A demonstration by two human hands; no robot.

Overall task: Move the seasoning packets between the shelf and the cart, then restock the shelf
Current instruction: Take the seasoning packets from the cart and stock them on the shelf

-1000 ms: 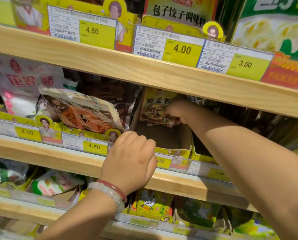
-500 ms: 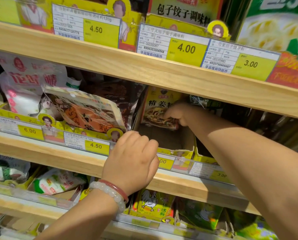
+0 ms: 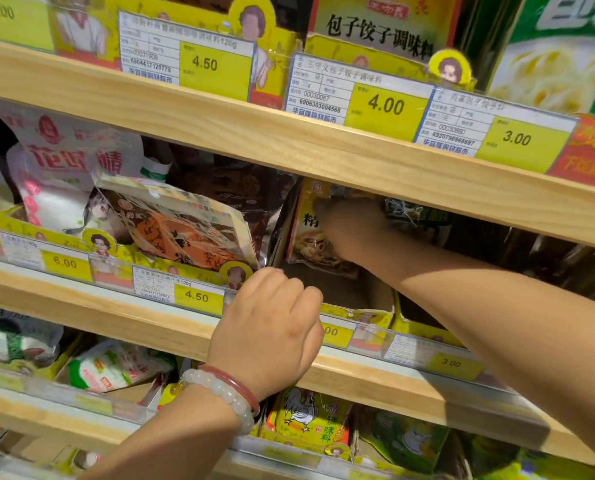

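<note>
A yellow seasoning packet (image 3: 311, 237) stands upright at the back of a cardboard display box (image 3: 355, 299) on the middle wooden shelf (image 3: 116, 317). My right hand (image 3: 349, 226) reaches deep into that box and grips the packet's upper right part; the hand is blurred. My left hand (image 3: 272, 323), with two bracelets on the wrist, rests on the box's front edge, fingers curled over it.
An orange-brown packet (image 3: 182, 230) leans in the box to the left, beside white sugar bags (image 3: 64, 181). Price tags (image 3: 386, 105) line the upper shelf edge. Dark packets (image 3: 548, 258) fill the right. Yellow and green packets (image 3: 310, 420) sit on the lower shelf.
My right hand has lifted the yellow packet slightly higher and further upright inside the box. My left hand has stayed on the box's front edge.
</note>
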